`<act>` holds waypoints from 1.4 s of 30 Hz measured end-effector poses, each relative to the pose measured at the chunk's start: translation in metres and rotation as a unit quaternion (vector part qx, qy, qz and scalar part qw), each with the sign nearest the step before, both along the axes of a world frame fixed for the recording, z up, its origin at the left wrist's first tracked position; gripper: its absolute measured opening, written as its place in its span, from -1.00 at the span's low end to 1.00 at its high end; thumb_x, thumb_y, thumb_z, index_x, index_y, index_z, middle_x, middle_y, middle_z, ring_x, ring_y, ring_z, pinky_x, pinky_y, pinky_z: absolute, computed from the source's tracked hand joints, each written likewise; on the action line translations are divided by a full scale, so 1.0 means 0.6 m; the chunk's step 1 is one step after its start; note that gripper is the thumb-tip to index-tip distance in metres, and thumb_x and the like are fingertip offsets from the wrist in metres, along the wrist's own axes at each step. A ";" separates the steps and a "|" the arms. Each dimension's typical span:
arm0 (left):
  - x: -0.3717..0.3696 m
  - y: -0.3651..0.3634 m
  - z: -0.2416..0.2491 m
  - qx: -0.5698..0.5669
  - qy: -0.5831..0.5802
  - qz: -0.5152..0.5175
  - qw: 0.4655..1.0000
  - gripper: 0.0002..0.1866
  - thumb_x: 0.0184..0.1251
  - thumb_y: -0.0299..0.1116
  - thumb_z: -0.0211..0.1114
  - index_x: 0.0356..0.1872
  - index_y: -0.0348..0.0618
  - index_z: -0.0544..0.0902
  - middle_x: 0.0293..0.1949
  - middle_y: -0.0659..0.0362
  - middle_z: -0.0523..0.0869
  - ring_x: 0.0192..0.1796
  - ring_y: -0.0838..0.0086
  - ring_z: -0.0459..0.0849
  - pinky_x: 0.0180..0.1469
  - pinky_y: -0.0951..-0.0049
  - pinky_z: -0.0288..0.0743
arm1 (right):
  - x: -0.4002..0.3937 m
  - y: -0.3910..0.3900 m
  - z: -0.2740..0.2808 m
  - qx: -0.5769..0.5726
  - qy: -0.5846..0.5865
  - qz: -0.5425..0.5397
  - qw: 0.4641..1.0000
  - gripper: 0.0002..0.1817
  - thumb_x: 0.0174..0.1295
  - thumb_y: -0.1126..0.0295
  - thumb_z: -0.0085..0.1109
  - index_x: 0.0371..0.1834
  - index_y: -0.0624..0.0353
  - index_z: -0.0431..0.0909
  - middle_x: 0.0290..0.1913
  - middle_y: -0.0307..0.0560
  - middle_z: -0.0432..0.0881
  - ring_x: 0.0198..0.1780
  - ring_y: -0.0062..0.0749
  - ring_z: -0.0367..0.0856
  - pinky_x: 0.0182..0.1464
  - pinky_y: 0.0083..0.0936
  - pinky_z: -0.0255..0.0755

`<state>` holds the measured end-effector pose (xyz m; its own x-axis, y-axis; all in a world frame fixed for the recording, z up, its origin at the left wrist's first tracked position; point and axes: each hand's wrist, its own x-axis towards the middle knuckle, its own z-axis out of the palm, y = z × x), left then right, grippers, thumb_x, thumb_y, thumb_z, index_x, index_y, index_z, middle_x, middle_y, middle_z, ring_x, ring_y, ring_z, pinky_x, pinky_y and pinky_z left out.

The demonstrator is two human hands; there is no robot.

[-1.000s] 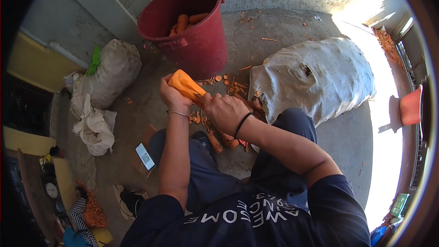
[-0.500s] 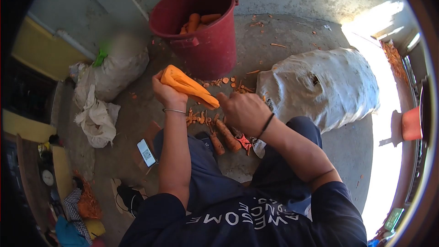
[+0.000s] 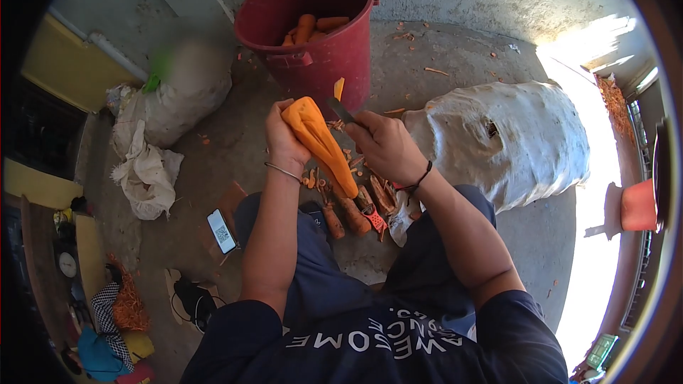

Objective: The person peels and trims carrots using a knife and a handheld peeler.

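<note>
My left hand is closed around the thick end of a large peeled carrot, whose sides show flat cut faces and a groove. Its narrow end points down toward my knees. In my right hand is a knife, its dark blade sticking out up and left beside the carrot. A pale orange carrot sliver shows just above the blade tip. Unpeeled carrots lie on the floor between my legs, next to a red perforated object.
A dark red bucket holding several peeled carrots stands ahead. To the right lies a big white sack; another full sack sits at the left. A phone rests by my left knee. Carrot scraps litter the floor.
The carrot has swung to point more steeply downward, and my left hand has shifted right. My right hand has moved up and right, bringing the knife blade and a carrot sliver into sight.
</note>
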<state>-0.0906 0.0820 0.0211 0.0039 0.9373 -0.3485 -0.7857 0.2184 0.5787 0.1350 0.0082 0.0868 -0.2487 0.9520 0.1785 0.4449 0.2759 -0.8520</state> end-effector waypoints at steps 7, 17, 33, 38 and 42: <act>0.039 -0.022 0.031 -0.005 0.019 0.011 1.000 -0.78 0.53 -0.17 0.13 -0.16 -0.06 0.61 -0.22 0.16 0.72 -0.13 0.28 0.75 0.04 0.19 0.69 | -0.002 0.002 -0.012 0.044 -0.018 0.023 0.999 -0.73 0.48 0.28 0.18 -0.18 0.31 0.68 -0.36 0.31 0.70 -0.26 0.29 0.73 -0.15 -0.01 0.62; 0.031 -0.007 -0.004 0.006 -0.013 -0.001 1.000 -0.68 0.53 -0.11 0.03 -0.06 -0.13 0.60 -0.19 0.00 0.74 -0.13 0.09 0.74 0.06 -0.01 0.67 | -0.024 -0.002 -0.023 0.061 -0.036 0.005 0.997 -0.72 0.50 0.29 0.19 -0.14 0.35 0.66 -0.41 0.33 0.67 -0.33 0.25 0.71 -0.22 -0.06 0.56; 0.048 -0.014 -0.003 0.014 0.035 -0.030 0.999 -0.70 0.54 -0.15 0.07 -0.10 -0.14 0.66 -0.19 0.11 0.77 -0.15 0.28 0.77 0.03 0.21 0.67 | -0.025 -0.003 -0.008 0.076 -0.035 -0.016 0.996 -0.74 0.49 0.30 0.17 -0.13 0.31 0.67 -0.43 0.30 0.68 -0.34 0.23 0.74 -0.25 -0.06 0.59; 0.064 -0.027 0.020 0.024 0.077 -0.018 0.997 -0.74 0.55 -0.18 0.10 -0.10 -0.13 0.65 -0.20 0.15 0.77 -0.15 0.33 0.76 0.02 0.26 0.67 | -0.022 -0.003 -0.001 0.071 -0.031 -0.023 0.997 -0.74 0.51 0.30 0.18 -0.12 0.33 0.67 -0.45 0.30 0.66 -0.32 0.23 0.74 -0.25 -0.08 0.55; 0.072 -0.033 0.029 0.031 0.103 0.006 0.994 -0.76 0.56 -0.20 0.13 -0.09 -0.13 0.64 -0.19 0.16 0.76 -0.15 0.35 0.76 -0.01 0.28 0.67 | -0.020 -0.004 0.006 0.067 -0.033 -0.026 0.997 -0.74 0.51 0.29 0.18 -0.13 0.32 0.67 -0.44 0.31 0.66 -0.31 0.24 0.74 -0.25 -0.07 0.55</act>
<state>-0.0471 0.0620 0.0384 -0.0733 0.9563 -0.2831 -0.6521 0.1688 0.7391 0.1229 0.0056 0.0902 -0.2147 0.9328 0.2894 0.5161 0.3599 -0.7772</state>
